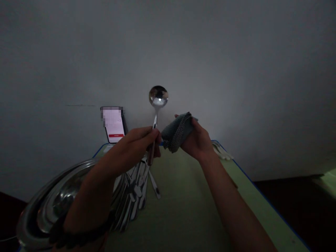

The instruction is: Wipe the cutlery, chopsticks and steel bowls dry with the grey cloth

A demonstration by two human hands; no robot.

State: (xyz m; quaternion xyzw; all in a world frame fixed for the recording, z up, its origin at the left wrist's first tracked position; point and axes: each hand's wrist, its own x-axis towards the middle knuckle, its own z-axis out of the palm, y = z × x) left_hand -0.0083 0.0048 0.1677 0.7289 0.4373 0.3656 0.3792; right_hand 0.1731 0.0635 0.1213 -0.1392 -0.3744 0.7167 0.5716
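Observation:
A shiny metal ladle (158, 96) is held upright, bowl at the top, above the far part of the table. My left hand (147, 140) is closed round its handle, with the thumb on the near side and the brown lower end sticking out below. Just to the right, my right hand (195, 138) grips a folded grey-green cloth (177, 132) with a dark patterned edge. Cloth and ladle are close together, but a small gap shows between the cloth and the ladle's bowl. Some fingers of my right hand are hidden behind the cloth.
Large metal bowls or trays (28, 217) stand at the left, partly behind my left arm. Beside them lies a pile of metal utensils (135, 192) on the green table (178, 210). A lit phone (113, 124) leans on the wall. A pale bundle (222, 151) lies at the far right edge.

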